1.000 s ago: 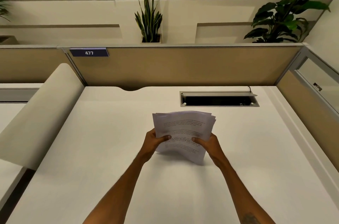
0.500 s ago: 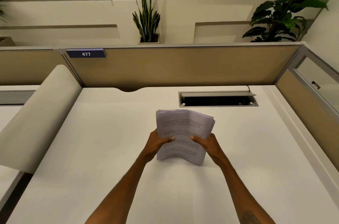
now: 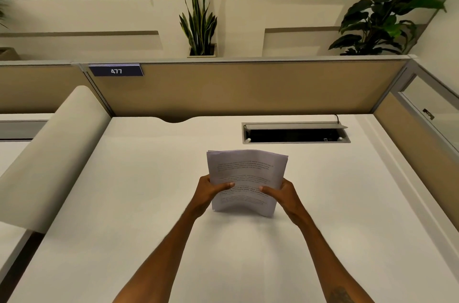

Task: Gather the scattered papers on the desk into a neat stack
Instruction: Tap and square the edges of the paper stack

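A stack of white printed papers [image 3: 247,171] stands on its lower edge on the white desk [image 3: 124,203], near the middle. The sheets bow slightly and their top edges sit nearly flush. My left hand [image 3: 208,191] grips the stack's left side, thumb across the front page. My right hand [image 3: 283,193] grips the right side the same way. No loose sheets show elsewhere on the desk.
An open cable tray [image 3: 295,132] is set into the desk behind the papers. Tan partition panels [image 3: 248,89] close off the back and right. A curved beige divider [image 3: 49,153] borders the left. Potted plants [image 3: 198,22] stand beyond the partition.
The fanned, uneven sheets have been squared up between both hands; the stack now stands more upright with its top edges closer together.
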The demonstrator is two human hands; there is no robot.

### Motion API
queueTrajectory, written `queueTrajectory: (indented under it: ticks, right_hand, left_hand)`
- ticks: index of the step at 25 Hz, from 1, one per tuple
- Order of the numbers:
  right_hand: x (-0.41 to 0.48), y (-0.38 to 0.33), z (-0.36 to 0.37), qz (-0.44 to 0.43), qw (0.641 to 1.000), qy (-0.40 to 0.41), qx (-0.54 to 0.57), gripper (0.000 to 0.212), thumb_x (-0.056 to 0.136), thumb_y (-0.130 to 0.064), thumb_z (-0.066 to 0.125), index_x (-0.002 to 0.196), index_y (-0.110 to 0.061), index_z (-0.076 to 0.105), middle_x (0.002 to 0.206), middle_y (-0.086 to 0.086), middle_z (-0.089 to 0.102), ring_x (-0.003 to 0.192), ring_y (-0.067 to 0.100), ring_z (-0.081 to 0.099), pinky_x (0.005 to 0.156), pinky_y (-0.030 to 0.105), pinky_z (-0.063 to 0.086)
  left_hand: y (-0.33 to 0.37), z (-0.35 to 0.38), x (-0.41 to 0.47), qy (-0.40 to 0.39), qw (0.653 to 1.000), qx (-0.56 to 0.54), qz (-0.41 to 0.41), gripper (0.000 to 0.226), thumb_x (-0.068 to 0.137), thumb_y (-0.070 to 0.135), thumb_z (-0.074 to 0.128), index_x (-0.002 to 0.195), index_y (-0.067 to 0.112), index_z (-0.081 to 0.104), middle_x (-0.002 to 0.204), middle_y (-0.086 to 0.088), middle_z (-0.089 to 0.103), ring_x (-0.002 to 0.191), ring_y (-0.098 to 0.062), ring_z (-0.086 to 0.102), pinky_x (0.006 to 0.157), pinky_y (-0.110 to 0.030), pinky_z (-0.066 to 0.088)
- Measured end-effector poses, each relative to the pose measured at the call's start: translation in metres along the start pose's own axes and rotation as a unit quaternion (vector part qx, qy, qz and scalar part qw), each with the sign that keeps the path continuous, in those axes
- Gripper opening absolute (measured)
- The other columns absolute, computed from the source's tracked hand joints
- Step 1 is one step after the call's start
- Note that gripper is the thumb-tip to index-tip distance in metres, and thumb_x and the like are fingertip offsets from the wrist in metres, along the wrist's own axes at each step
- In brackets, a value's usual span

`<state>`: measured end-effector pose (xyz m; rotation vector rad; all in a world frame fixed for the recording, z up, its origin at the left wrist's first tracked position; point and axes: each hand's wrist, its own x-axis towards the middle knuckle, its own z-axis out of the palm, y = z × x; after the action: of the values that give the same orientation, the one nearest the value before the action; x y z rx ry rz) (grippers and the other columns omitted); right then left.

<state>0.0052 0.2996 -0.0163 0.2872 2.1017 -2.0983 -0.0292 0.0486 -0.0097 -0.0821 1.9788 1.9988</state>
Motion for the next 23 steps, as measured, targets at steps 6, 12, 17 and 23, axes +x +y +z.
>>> queueTrajectory:
  ticks: [6, 12, 17, 23]
  right_hand:
    - [0.004, -0.006, -0.005, 0.000, 0.999, 0.011, 0.031, 0.030, 0.085, -0.013, 0.077, 0.114, -0.017, 0.072, 0.108, 0.001, 0.078, 0.099, 0.020, 0.074, 0.076, 0.024, 0.060]
    - [0.005, -0.004, -0.001, 0.019, 1.000, -0.004, -0.011, 0.021, 0.087, -0.020, 0.075, 0.107, -0.025, 0.074, 0.105, -0.001, 0.078, 0.101, 0.024, 0.072, 0.087, 0.034, 0.060]
    - [0.004, 0.003, 0.000, 0.023, 0.999, -0.002, -0.023, 0.029, 0.088, -0.015, 0.073, 0.118, -0.017, 0.071, 0.111, 0.006, 0.076, 0.105, 0.026, 0.070, 0.089, 0.035, 0.060]
    - [0.000, 0.010, -0.001, 0.041, 0.999, 0.000, -0.030, 0.036, 0.089, -0.016, 0.073, 0.124, -0.010, 0.067, 0.116, 0.011, 0.073, 0.108, 0.030, 0.069, 0.097, 0.045, 0.057]
  left_hand:
    - [0.002, 0.003, 0.000, -0.027, 1.000, 0.016, 0.002, 0.037, 0.083, 0.004, 0.080, 0.117, 0.017, 0.073, 0.114, -0.004, 0.078, 0.107, -0.028, 0.072, 0.091, -0.040, 0.063]
    - [0.002, 0.004, -0.002, -0.040, 0.999, 0.031, 0.018, 0.038, 0.088, 0.005, 0.076, 0.125, 0.011, 0.071, 0.121, -0.011, 0.075, 0.114, -0.032, 0.070, 0.098, -0.046, 0.059]
    - [-0.001, 0.005, -0.005, -0.053, 0.998, 0.035, 0.006, 0.039, 0.086, 0.000, 0.077, 0.118, 0.021, 0.072, 0.118, -0.005, 0.076, 0.109, -0.025, 0.071, 0.095, -0.040, 0.060]
    - [-0.011, 0.009, -0.004, -0.030, 0.999, 0.044, -0.004, 0.043, 0.087, 0.006, 0.078, 0.129, 0.005, 0.067, 0.124, -0.012, 0.074, 0.113, -0.033, 0.070, 0.099, -0.053, 0.058]
